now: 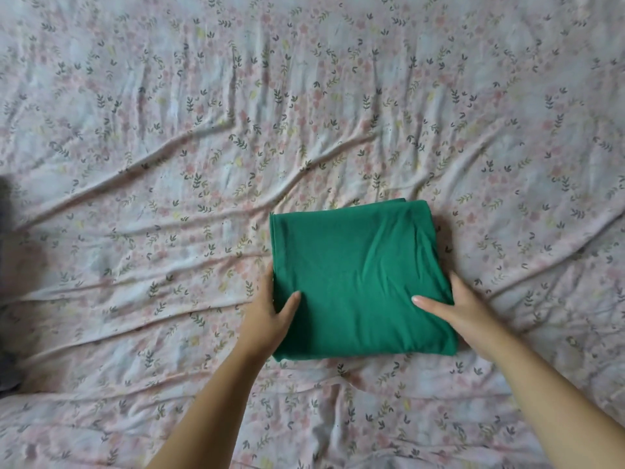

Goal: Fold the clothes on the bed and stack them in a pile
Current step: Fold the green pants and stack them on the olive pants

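A green garment [358, 265] lies folded into a neat square on the flowered bed sheet [236, 113], a little right of the middle. My left hand [270, 316] grips its left edge, thumb on top and fingers hidden under the cloth. My right hand [456, 313] grips the right edge the same way, thumb lying across the top.
The wrinkled pale sheet with small pink flowers and green leaves fills the view. A dark grey piece of cloth [6, 299] shows at the far left edge, mostly cut off.
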### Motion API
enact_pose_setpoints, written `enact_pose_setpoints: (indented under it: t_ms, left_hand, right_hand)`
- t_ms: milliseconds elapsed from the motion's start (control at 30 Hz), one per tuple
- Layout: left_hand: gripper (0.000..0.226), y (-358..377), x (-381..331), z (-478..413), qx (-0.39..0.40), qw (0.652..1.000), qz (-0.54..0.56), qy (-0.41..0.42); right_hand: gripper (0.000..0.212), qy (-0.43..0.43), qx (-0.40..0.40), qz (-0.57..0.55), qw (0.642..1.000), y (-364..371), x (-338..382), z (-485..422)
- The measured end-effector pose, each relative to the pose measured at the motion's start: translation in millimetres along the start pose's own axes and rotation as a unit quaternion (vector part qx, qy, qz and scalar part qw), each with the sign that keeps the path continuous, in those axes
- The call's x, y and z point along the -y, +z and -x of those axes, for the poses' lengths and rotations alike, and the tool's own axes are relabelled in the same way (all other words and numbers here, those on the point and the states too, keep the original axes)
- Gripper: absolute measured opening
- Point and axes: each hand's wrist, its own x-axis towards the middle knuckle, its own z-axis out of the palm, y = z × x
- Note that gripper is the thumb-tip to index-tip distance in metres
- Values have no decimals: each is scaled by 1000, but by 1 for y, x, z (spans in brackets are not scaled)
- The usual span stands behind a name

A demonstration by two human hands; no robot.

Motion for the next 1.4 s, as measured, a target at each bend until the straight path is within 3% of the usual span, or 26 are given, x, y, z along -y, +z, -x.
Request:
enact_pose_setpoints:
  t_ms: [100, 400, 800, 1033, 1400]
  left_hand:
    - [65, 3, -1, 2, 3, 998, 69, 8]
    - [71, -12, -36, 53, -26, 985, 156, 68]
    - [67, -54, -26, 230, -149, 959, 224, 89]
    - [59, -116, 35, 312, -223, 942, 231, 94]
    - [58, -276, 186, 421, -279, 907, 303, 87]
  right_hand:
    - [81, 1, 2, -102, 995, 5, -3, -7]
    - [51, -59, -20, -232, 971, 10, 11, 41]
    - [44, -174, 48, -181, 967, 39, 23, 196]
    - [41, -207, 104, -145, 962, 125, 26, 268]
    - [44, -241, 142, -117, 953, 348, 31, 370]
